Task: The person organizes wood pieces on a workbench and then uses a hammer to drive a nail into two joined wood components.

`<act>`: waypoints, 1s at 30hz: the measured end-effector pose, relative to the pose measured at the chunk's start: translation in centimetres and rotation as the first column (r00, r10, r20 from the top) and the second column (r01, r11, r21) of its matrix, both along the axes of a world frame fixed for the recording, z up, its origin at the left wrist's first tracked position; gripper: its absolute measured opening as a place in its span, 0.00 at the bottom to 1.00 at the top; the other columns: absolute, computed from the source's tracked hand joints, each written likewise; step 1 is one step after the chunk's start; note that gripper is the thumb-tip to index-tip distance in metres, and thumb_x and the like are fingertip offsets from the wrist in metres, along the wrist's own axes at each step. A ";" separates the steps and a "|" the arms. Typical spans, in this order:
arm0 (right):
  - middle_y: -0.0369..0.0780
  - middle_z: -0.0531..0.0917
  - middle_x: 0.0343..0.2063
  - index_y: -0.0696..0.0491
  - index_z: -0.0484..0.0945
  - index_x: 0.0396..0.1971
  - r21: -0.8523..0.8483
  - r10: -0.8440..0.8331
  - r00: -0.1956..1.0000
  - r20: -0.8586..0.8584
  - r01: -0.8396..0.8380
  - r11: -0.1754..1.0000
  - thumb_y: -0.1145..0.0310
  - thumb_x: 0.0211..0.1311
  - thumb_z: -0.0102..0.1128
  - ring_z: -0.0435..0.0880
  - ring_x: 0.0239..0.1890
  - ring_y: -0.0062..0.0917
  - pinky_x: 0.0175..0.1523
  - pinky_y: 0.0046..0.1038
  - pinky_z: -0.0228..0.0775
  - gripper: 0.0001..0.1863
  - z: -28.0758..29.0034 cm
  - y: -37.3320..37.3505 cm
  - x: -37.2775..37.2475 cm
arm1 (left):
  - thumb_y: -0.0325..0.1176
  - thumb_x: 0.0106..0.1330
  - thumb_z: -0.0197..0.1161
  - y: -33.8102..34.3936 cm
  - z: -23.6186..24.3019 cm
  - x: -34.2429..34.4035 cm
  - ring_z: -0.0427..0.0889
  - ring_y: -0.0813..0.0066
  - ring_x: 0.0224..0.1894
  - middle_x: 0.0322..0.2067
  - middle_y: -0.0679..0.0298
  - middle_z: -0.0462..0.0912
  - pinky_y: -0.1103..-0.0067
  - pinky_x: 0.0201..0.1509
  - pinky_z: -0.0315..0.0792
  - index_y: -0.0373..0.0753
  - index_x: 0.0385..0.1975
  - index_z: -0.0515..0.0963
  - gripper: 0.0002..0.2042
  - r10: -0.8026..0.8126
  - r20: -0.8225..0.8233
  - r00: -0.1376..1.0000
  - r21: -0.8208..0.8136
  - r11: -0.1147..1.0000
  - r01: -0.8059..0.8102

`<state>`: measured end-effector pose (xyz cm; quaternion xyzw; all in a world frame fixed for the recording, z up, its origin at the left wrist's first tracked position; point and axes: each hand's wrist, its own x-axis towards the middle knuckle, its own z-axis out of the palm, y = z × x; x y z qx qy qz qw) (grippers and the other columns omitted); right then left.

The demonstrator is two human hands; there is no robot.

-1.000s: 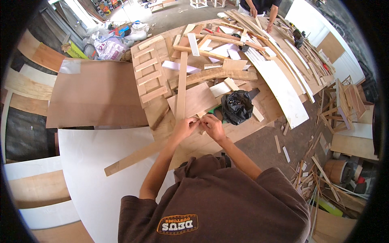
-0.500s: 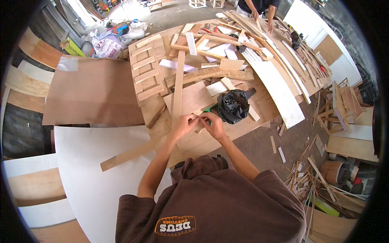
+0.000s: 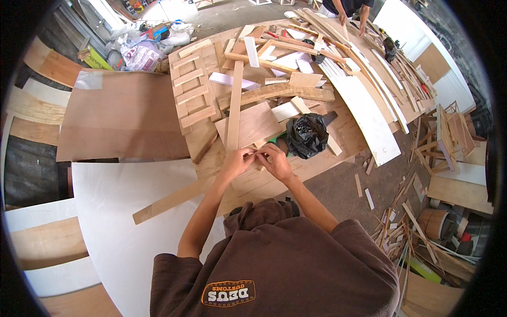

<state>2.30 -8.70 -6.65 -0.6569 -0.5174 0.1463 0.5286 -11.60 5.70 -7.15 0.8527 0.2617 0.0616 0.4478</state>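
Observation:
My left hand [image 3: 239, 161] and my right hand [image 3: 275, 161] meet fingertip to fingertip over the near side of the workbench. Both are closed in a pinch; whatever lies between the fingers is too small to make out. Right beyond them is a rectangular plywood piece [image 3: 254, 126], with a long wooden strip [image 3: 234, 105] lying across its left side. A black plastic bag [image 3: 309, 138] sits open just past my right hand, beside a partly hidden green thing [image 3: 275, 139]. Under my left forearm, another wooden strip [image 3: 168, 202] sticks out leftward.
Wood offcuts and a slatted wooden frame [image 3: 191, 90] lie on the workbench [image 3: 248, 186]. A long white panel [image 3: 368, 124] runs along its right side. Brown sheet [image 3: 127, 116] and white sheet [image 3: 127, 211] flank the left. Another person's hands [image 3: 363, 25] work at the far end. Scraps litter the floor.
The view has shifted slightly, so the bench appears a little higher and further right. My hands stay together, with only a small shift of the fingers.

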 end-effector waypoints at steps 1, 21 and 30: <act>0.44 0.83 0.40 0.58 0.82 0.40 -0.007 -0.004 1.000 -0.006 0.004 1.000 0.75 0.61 0.67 0.84 0.41 0.39 0.43 0.34 0.78 0.08 0.0 0.0 -0.1 | 0.40 0.71 0.64 0.0 0.2 -0.1 0.86 0.68 0.35 0.35 0.54 0.88 0.73 0.41 0.77 0.36 0.48 0.83 0.15 -0.003 0.000 1.000 -0.002 1.000 0.003; 0.40 0.83 0.41 0.55 0.80 0.53 -0.117 -0.014 0.922 -0.388 -0.034 0.993 0.70 0.63 0.70 0.84 0.42 0.25 0.45 0.28 0.78 0.18 -1.4 -0.4 0.2 | 0.43 0.70 0.65 0.0 1.5 -0.9 0.85 0.68 0.34 0.36 0.54 0.88 0.73 0.42 0.77 0.35 0.46 0.84 0.16 -0.003 0.017 1.000 -0.032 0.999 0.004; 0.38 0.85 0.41 0.56 0.82 0.51 -0.206 -0.036 0.920 -0.390 -0.049 0.977 0.67 0.64 0.70 0.84 0.41 0.21 0.44 0.25 0.77 0.17 -0.4 -0.3 0.4 | 0.47 0.70 0.64 0.0 -1.1 -1.1 0.84 0.65 0.29 0.33 0.55 0.87 0.72 0.36 0.75 0.41 0.46 0.85 0.16 0.011 0.128 0.992 -0.049 0.999 -0.005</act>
